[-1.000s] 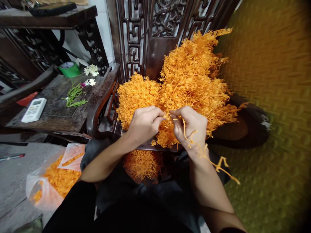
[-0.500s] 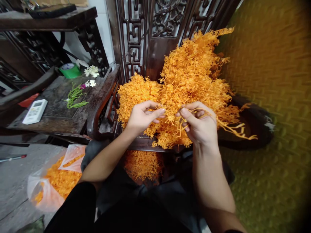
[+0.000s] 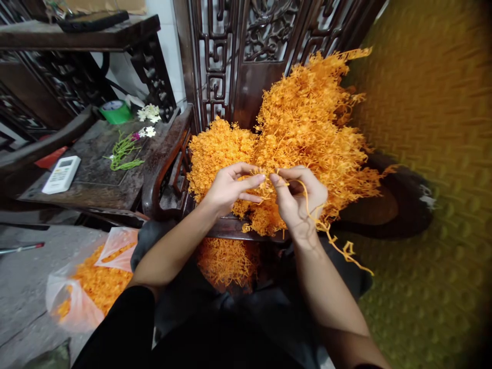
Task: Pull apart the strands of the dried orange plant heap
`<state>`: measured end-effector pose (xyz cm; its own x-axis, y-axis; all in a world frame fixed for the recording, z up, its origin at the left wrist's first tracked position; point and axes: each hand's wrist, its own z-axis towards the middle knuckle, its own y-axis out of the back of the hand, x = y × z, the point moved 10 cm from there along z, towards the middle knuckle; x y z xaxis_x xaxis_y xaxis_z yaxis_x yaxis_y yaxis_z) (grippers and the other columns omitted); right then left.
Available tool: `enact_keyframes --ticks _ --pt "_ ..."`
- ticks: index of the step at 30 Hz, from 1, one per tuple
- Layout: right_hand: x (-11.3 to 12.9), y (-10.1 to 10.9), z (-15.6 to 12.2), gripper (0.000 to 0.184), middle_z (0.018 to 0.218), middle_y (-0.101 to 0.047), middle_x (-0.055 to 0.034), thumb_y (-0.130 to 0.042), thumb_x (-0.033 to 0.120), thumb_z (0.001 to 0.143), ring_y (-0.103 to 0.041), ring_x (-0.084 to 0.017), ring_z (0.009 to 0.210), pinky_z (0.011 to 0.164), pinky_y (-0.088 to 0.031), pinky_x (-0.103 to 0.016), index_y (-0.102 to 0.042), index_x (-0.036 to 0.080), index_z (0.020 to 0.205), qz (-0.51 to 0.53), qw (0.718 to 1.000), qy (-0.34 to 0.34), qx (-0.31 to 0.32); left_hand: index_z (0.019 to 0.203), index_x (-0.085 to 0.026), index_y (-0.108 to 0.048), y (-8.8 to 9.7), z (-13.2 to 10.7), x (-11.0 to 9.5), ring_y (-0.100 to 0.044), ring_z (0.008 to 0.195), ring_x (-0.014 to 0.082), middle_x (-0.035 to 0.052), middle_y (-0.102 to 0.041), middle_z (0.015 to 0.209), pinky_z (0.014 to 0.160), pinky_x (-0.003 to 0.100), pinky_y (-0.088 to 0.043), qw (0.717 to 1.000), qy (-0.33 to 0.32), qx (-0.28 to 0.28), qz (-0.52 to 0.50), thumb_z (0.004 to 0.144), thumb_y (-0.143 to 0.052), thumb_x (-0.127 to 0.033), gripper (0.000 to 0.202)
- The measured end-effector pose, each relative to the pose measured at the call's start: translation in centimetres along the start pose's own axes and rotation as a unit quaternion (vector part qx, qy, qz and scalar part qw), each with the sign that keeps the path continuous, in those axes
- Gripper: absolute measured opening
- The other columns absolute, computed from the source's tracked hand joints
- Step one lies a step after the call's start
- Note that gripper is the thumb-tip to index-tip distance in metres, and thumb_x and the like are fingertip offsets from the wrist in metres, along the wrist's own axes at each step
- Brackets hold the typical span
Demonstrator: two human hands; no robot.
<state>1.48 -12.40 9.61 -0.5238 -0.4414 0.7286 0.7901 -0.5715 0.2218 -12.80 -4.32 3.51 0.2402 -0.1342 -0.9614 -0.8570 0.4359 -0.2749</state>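
Note:
My left hand [image 3: 230,189] is closed in a pinch, thumb against forefinger, on the end of a thin orange sprig [image 3: 260,177]. Just to its right, my right hand [image 3: 302,197] pinches the same tangle of orange strands, its fingertips nearly meeting the left ones. A long knotted orange strand [image 3: 326,228] trails from the right hand over the wrist and down to the right. Behind both hands rises a large heap of branching orange sprigs [image 3: 311,123], with a lower, denser orange clump [image 3: 223,146] on its left. The exact contact between the fingertips is partly hidden.
On the dark wooden seat [image 3: 96,192] at left lie a white remote control [image 3: 61,174], green stems [image 3: 125,152], white flowers [image 3: 149,114] and green tape [image 3: 116,113]. A plastic bag of orange pieces [image 3: 94,287] rests on the floor. A yellow textured surface [image 3: 434,154] borders the right.
My right hand has moved left, closer to my left hand. The strand trailing from it now hangs lower, down past the wrist. My left hand stays nearly in place.

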Motion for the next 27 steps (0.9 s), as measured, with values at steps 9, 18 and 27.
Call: enact_keyframes --ticks 9,18,27 --pt "-3.0 5.9 1.3 0.023 0.081 -0.066 -0.0032 -0.082 0.034 0.084 -0.066 -0.021 0.073 0.059 -0.049 -0.033 -0.061 0.024 0.080 0.054 0.970 -0.023 -0.235 0.076 -0.014 -0.075 -0.8 -1.3 -1.4 -0.071 0.065 0.0155 0.0058 -0.076 0.080 0.064 0.036 -0.064 0.997 -0.020 0.068 0.041 0.062 -0.090 -0.020 0.022" --pt "-0.7 2.8 3.2 0.013 0.072 -0.047 0.0015 -0.057 0.043 0.099 -0.027 -0.012 0.046 0.042 -0.023 -0.030 -0.063 0.032 0.096 0.325 0.930 -0.090 0.142 0.098 -0.012 -0.077 9.9 8.1 -3.1 -0.069 0.096 0.0205 0.0139 -0.072 0.118 0.100 0.043 -0.054 0.838 -0.165 -0.236 0.464 0.081 -0.074 -0.010 0.018" --pt "6.8 2.7 -4.1 0.009 0.060 -0.043 0.0072 -0.065 0.035 0.093 -0.032 -0.007 0.040 0.037 -0.031 -0.022 -0.061 0.028 0.097 0.593 0.761 -0.147 0.219 0.117 -0.024 -0.075 11.2 13.3 -1.9 -0.065 0.118 0.0310 0.0092 -0.078 0.111 0.108 0.051 -0.042 0.762 -0.114 -0.184 0.610 0.084 -0.064 -0.011 0.036"
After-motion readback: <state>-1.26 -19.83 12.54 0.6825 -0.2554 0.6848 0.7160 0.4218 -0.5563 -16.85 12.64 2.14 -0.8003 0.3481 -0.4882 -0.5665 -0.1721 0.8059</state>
